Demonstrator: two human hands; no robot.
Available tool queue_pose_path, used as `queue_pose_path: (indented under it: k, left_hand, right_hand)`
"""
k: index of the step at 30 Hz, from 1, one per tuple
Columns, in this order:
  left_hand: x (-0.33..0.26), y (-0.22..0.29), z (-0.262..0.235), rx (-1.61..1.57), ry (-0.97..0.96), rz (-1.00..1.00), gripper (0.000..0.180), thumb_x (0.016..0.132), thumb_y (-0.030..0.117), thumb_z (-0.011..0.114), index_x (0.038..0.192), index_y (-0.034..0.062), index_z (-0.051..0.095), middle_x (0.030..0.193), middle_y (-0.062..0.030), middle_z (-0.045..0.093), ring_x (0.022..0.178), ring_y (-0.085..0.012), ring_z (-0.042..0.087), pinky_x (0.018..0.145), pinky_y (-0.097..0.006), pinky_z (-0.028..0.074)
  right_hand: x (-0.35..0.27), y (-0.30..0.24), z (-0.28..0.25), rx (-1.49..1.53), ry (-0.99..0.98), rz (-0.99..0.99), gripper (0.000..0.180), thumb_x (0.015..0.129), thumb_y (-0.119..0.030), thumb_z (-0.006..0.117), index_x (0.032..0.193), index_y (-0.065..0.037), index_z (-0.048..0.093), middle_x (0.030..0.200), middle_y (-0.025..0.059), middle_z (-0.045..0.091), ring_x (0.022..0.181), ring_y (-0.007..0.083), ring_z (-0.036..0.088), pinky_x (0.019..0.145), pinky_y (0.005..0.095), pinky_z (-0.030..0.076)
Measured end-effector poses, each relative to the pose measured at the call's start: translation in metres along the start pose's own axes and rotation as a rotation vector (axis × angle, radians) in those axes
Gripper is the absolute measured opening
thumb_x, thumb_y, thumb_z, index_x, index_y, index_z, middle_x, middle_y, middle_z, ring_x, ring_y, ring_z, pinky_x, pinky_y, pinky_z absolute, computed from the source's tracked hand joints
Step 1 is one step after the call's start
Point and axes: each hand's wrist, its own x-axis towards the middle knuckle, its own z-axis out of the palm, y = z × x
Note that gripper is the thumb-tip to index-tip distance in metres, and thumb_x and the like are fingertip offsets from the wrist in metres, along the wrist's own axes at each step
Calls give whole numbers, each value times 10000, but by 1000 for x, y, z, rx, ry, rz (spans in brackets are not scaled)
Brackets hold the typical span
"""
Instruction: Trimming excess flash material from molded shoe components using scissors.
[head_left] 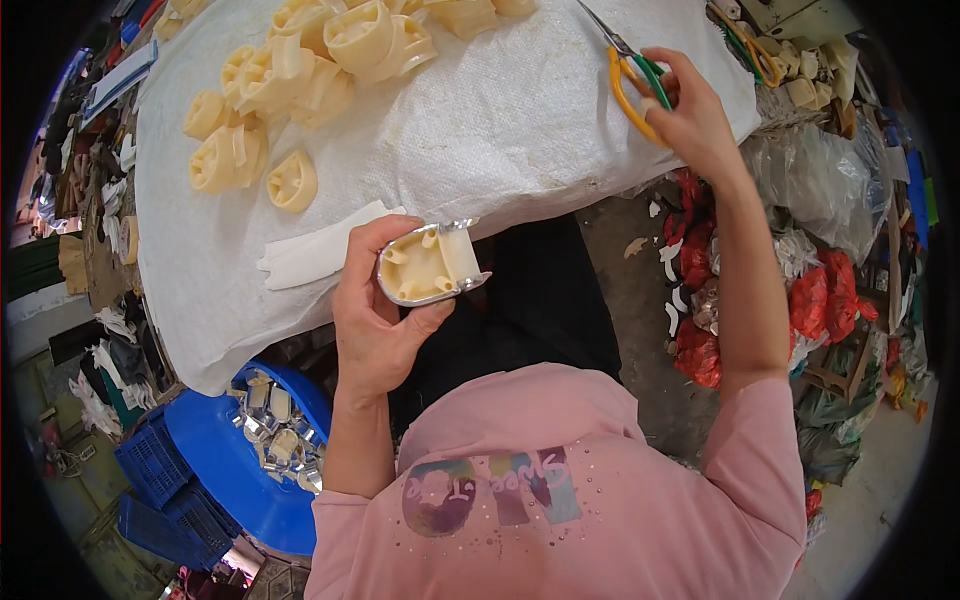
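My left hand [375, 310] holds a cream plastic part with a shiny silver rim [430, 265] in front of my chest, its ribbed hollow side facing up. My right hand [690, 115] reaches out to the right over the white woven cloth [500, 120] and grips a pair of scissors with yellow and green handles [635, 75], blades pointing up and away. A pile of bare cream plastic parts [290, 80] lies on the cloth at the upper left. A flat white strip [315, 250] rests on the cloth edge beside my left hand.
A blue tub [220, 470] holding several silver-rimmed parts sits at my lower left, with blue crates [160, 480] beside it. Red and clear bags [810, 300] and white scraps litter the floor on the right. Another pair of scissors [750, 45] lies at the upper right.
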Motion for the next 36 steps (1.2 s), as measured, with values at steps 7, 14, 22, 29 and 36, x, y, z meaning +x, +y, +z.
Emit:
queue_pose_path:
  k: [7, 14, 22, 29, 36]
  left_hand:
    - [14, 1, 3, 747, 74, 177, 543, 677, 11, 693, 1191, 3, 519, 1187, -97, 525, 1088, -188, 520, 959, -311, 398]
    - [28, 0, 18, 972, 71, 325, 580, 625, -15, 722, 1176, 44, 551, 1106, -126, 507, 1043, -268, 520, 920, -334, 417]
    - [35, -4, 18, 1129, -7, 245, 595, 602, -9, 743, 1168, 49, 570, 1024, -127, 495, 958, -292, 510, 847, -360, 429]
    - [37, -4, 21, 1158, 11, 228, 583, 598, 15, 748, 1157, 59, 588, 980, -109, 503, 946, -271, 511, 839, -346, 431]
    - [37, -3, 22, 1171, 11, 205, 573, 603, 24, 754, 1151, 58, 591, 990, -108, 506, 938, -267, 526, 836, -343, 439]
  right_hand:
    - [-103, -48, 37, 672, -152, 242, 736, 699, -82, 777, 1341, -54, 416, 957, 12, 464, 912, 121, 510, 841, 244, 420]
    - [-151, -49, 42, 779, -509, 287, 696, 739, -211, 757, 1342, -91, 430, 1082, 90, 550, 861, 143, 514, 785, 273, 423]
    - [-155, -45, 49, 750, -626, 108, 567, 746, -73, 610, 1288, -50, 446, 858, 126, 592, 703, 219, 567, 659, 299, 443]
    - [-151, -38, 64, 912, -693, 72, 538, 806, -191, 613, 1283, -32, 421, 849, 96, 586, 721, 213, 567, 685, 299, 444]
    - [-142, -43, 71, 952, -715, 132, 493, 792, -114, 607, 1249, -42, 437, 854, 67, 580, 757, 182, 574, 709, 295, 452]
